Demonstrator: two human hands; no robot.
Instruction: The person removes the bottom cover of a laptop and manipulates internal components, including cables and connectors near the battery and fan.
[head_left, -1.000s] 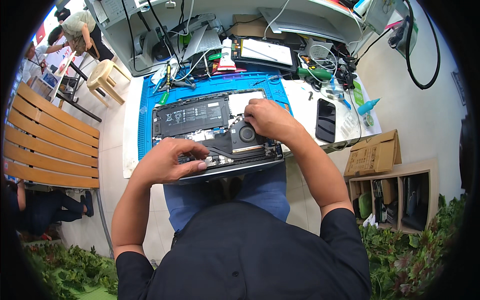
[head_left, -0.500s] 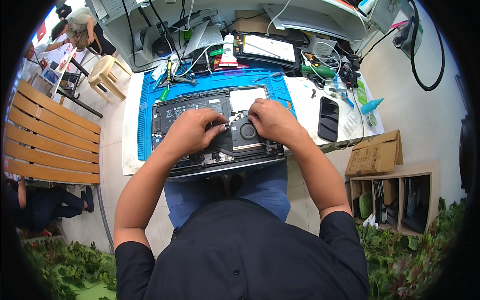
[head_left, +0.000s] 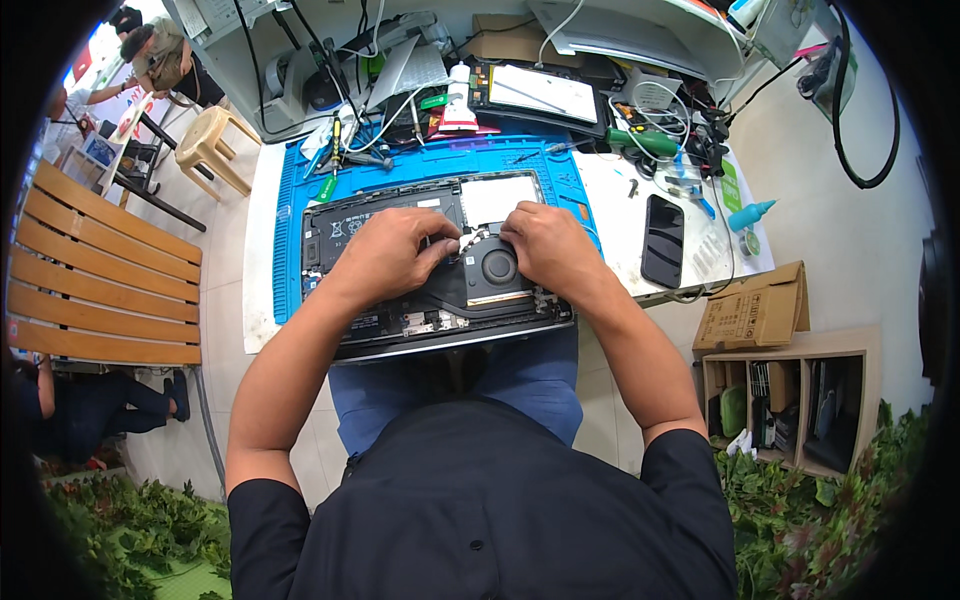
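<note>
An opened laptop (head_left: 455, 343) lies on a blue work mat (head_left: 288, 250) with its insides facing up. My left hand (head_left: 393, 250) is closed in a pinch beside the upper left corner of the round black fan (head_left: 498, 265); what its fingertips hold is too small to make out. At the fan's upper right corner, my right hand (head_left: 553, 245) has its fingers bent and pressed together, their tips partly hidden. The black battery (head_left: 335, 228) is partly covered by my left hand. Above the fan sits a white rectangular part (head_left: 497, 197).
Screwdrivers (head_left: 336, 140), cables and a white tube (head_left: 459, 100) crowd the back of the desk. A tablet-like device (head_left: 535, 95) lies there too. To the right are a phone (head_left: 662, 240) and a blue bottle (head_left: 750, 215). Other people (head_left: 165, 60) are at the far left.
Both hands stay over the fan's upper corners with only slight finger shifts. The view has moved a little. A person at the far left has raised their head.
</note>
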